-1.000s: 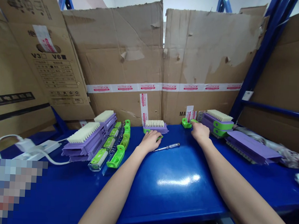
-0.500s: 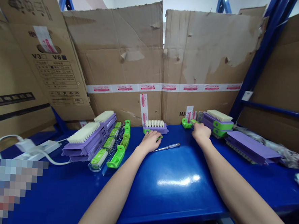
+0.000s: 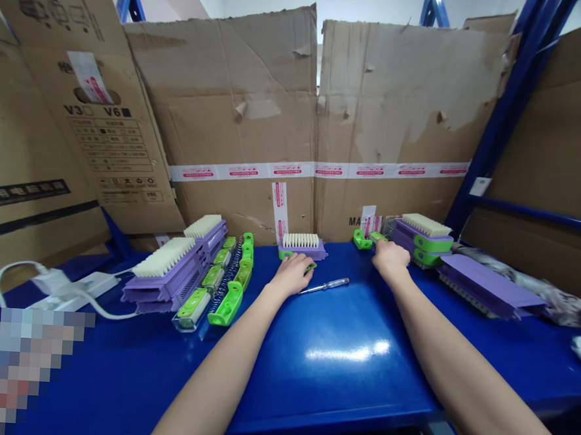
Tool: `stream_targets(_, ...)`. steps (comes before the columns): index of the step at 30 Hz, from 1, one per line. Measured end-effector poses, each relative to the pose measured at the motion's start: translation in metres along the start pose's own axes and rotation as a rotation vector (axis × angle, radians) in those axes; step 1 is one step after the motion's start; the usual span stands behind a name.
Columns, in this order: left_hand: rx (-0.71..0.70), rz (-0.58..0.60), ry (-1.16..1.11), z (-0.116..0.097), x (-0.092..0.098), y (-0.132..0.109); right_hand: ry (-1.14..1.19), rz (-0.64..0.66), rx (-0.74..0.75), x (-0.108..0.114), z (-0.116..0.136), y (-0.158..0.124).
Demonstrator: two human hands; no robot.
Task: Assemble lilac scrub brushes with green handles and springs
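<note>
My left hand (image 3: 293, 275) is closed over a small green plastic part (image 3: 310, 268), mostly hidden under the fingers. Just behind it lies a purple brush head (image 3: 302, 246) with cream bristles facing up and a green end. A screwdriver (image 3: 325, 286) with a clear handle rests beside this hand, its shaft pointing toward it. Farther right, my right hand (image 3: 391, 258) has its fingers closed on a green-topped plastic piece (image 3: 378, 237) near the cardboard. Left of those fingers sits a bright green end cap (image 3: 362, 240).
At left stand stacked purple brush heads (image 3: 169, 272), green-topped clear pieces (image 3: 193, 307), dark springs (image 3: 226, 276) and green caps (image 3: 227, 304). A white power strip (image 3: 76, 293) lies beyond them. More purple brush parts (image 3: 493, 282) lie right. Cardboard (image 3: 242, 122) walls the back of the blue table (image 3: 339, 391).
</note>
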State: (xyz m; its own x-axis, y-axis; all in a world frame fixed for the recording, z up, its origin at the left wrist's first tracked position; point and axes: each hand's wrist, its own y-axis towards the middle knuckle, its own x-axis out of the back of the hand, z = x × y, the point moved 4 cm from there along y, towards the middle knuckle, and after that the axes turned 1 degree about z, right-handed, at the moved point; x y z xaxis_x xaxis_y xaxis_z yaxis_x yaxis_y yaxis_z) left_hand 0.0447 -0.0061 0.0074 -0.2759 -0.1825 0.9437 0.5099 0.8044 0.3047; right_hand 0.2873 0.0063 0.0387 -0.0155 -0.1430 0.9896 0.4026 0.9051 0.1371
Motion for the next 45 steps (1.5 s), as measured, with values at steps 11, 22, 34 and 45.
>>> stream_targets(11,-0.002,0.004,0.017,-0.001,0.0,0.0,0.019,0.021,-0.014,0.001,-0.005,-0.001)
stream_targets(22,0.001,0.004,0.014,-0.001,0.001,-0.001,0.047,0.007,-0.025,0.007,-0.012,-0.001)
stream_targets(34,0.003,0.009,0.018,-0.002,0.001,-0.001,0.085,-0.02,-0.016,0.023,-0.01,-0.013)
stream_targets(45,-0.003,-0.002,0.033,-0.001,0.0,0.0,0.266,-0.4,0.082,0.044,0.003,-0.025)
